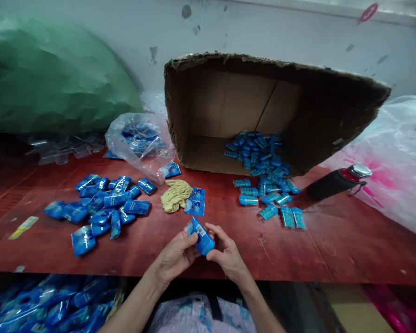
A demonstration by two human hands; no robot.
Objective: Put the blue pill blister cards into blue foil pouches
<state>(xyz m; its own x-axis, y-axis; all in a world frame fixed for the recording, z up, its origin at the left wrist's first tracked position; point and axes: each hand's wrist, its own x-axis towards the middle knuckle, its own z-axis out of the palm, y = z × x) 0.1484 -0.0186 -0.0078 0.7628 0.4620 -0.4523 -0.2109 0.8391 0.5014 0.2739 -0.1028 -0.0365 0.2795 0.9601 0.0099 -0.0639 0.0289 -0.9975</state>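
Note:
Near the table's front edge, my left hand (180, 253) pinches a blue printed packet (203, 238) with a barcode, thumb on top. The packet is tilted and looks filled, with a rounded lower right end. My right hand (228, 253) grips that end between thumb and fingers. Just beyond the hands lie a flat blue printed wrapper (196, 203) and a crumpled yellowish cloth or glove (175, 195). To the left is a loose pile of similar blue packets (102, 203). On the right, several small teal-patterned cylinders (267, 212) lie on the table.
A cardboard box (225, 99) on its side holds more teal cylinders. A clear bag (138, 138) of blue wrappers stands left of it. A dark bottle (333, 182) leans on the right by white plastic bags (391, 162). Blue packets (55, 305) fill a space below the table.

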